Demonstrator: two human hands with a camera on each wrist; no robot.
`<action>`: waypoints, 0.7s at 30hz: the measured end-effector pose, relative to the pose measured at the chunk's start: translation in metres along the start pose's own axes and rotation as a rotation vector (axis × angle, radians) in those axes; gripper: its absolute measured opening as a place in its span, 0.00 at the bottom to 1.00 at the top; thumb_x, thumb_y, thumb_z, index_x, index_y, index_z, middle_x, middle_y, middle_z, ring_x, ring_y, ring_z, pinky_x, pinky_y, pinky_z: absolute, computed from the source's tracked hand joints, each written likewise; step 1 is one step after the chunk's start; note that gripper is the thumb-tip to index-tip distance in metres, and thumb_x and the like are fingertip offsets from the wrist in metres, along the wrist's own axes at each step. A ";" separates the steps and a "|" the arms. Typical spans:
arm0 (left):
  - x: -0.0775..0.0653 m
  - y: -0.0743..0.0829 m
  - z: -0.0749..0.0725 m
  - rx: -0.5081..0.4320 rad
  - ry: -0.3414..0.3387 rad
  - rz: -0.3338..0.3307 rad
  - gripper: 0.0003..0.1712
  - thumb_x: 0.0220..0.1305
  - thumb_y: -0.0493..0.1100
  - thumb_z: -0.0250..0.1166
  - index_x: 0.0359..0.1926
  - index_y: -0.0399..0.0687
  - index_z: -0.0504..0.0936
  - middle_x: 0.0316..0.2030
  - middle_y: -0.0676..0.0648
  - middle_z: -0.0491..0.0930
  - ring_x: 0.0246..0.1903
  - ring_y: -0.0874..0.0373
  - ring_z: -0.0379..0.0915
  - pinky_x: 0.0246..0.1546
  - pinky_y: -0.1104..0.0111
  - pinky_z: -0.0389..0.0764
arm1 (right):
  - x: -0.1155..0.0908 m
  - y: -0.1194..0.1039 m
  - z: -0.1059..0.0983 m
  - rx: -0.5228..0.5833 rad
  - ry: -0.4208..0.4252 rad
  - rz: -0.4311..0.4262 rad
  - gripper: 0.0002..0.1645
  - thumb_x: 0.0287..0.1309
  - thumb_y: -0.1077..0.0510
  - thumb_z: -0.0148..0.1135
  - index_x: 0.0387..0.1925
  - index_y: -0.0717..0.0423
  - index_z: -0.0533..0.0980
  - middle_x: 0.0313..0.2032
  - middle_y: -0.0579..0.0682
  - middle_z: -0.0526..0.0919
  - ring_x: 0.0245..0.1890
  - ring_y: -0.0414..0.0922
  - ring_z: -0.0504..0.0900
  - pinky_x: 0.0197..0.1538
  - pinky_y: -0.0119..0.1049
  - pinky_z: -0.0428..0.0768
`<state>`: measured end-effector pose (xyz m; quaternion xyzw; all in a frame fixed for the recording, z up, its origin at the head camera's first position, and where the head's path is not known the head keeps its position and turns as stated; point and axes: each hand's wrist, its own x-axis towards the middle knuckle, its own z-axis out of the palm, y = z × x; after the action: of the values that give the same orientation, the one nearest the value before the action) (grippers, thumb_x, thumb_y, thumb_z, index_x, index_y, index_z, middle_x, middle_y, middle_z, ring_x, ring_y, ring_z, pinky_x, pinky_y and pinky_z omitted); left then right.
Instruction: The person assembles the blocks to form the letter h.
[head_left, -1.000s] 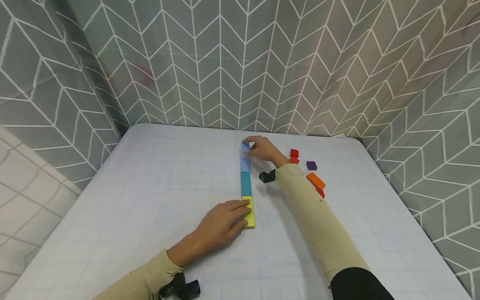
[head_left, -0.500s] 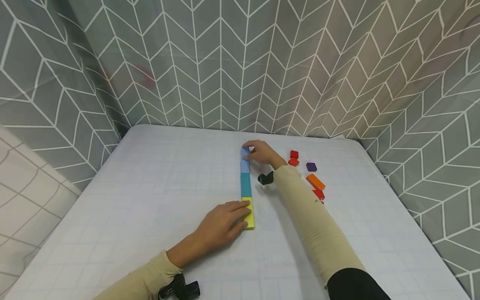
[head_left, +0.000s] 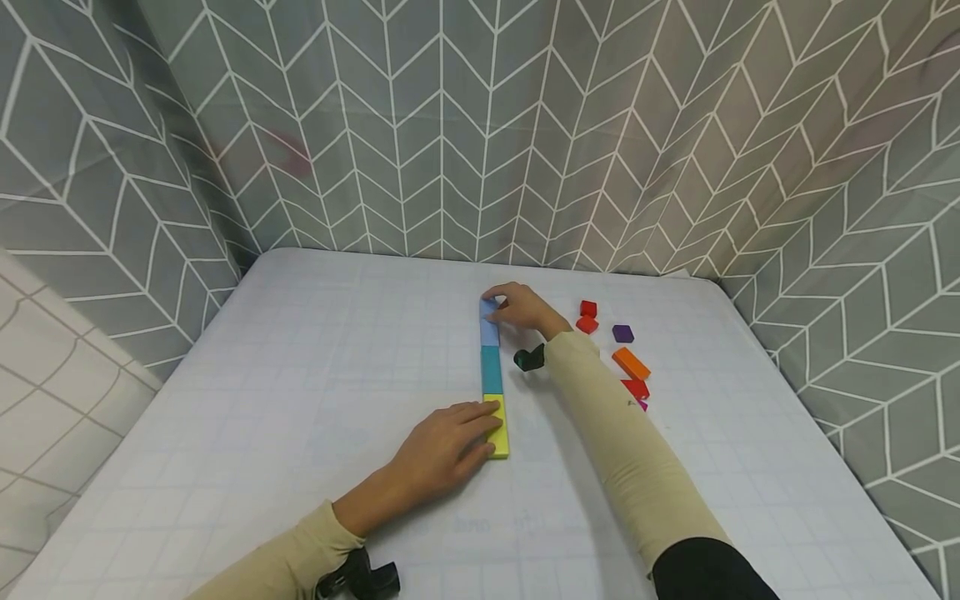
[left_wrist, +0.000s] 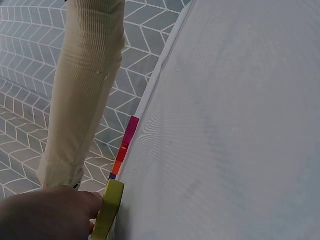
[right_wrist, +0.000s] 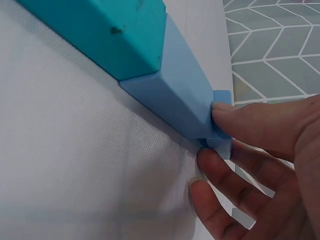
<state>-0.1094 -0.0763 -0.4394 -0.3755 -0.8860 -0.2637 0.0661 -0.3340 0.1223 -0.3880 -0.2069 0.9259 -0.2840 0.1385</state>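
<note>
A straight row of blocks runs away from me on the white table. At its near end is a yellow block [head_left: 501,442], with my left hand [head_left: 438,450] resting its extended fingers across it. Beyond the yellow one lies a teal block [head_left: 491,369], then a light blue block [head_left: 490,336] that meets the teal one end to end. My right hand [head_left: 523,308] pinches another blue block [right_wrist: 223,96] at the far end between thumb and fingers. In the right wrist view its thumb covers part of that block, right at the light blue block's end.
Right of the row lie loose pieces: red blocks [head_left: 588,317], a purple block [head_left: 622,333], an orange block [head_left: 632,363] and another red block [head_left: 636,389]. A pink block [left_wrist: 131,129] shows better in the left wrist view. Patterned curtains [head_left: 480,125] enclose the table's far side.
My right hand has drawn the far blue block slightly nearer, up to the light blue block. The right sleeve has shifted a little left, uncovering more red and pink. My left hand stays put.
</note>
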 end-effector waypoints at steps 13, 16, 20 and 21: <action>-0.001 -0.001 0.002 0.009 0.024 0.018 0.20 0.73 0.47 0.67 0.61 0.48 0.84 0.68 0.48 0.76 0.66 0.51 0.72 0.63 0.54 0.75 | -0.004 0.000 0.002 0.022 0.005 -0.008 0.28 0.70 0.62 0.65 0.69 0.59 0.75 0.65 0.59 0.77 0.57 0.54 0.79 0.62 0.48 0.78; -0.001 0.000 0.001 0.009 0.021 0.017 0.20 0.72 0.47 0.67 0.61 0.48 0.84 0.68 0.48 0.76 0.66 0.51 0.72 0.63 0.54 0.75 | -0.005 0.001 0.003 0.031 0.005 -0.010 0.28 0.70 0.63 0.64 0.70 0.59 0.75 0.66 0.58 0.76 0.57 0.54 0.79 0.62 0.48 0.78; -0.001 0.001 0.000 0.008 0.013 0.005 0.20 0.73 0.47 0.67 0.62 0.48 0.84 0.68 0.49 0.76 0.66 0.51 0.72 0.64 0.54 0.75 | -0.007 0.000 0.004 0.035 0.007 -0.004 0.28 0.71 0.63 0.63 0.70 0.59 0.75 0.66 0.58 0.76 0.57 0.54 0.79 0.61 0.47 0.79; -0.001 0.001 0.000 0.008 0.011 0.003 0.20 0.73 0.47 0.67 0.62 0.48 0.84 0.68 0.49 0.76 0.66 0.51 0.72 0.64 0.54 0.75 | -0.007 0.000 0.004 0.035 0.008 -0.005 0.28 0.71 0.63 0.63 0.70 0.58 0.74 0.65 0.59 0.76 0.56 0.54 0.79 0.61 0.47 0.79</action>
<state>-0.1080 -0.0762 -0.4389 -0.3752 -0.8862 -0.2619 0.0730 -0.3265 0.1236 -0.3899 -0.2055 0.9208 -0.3015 0.1376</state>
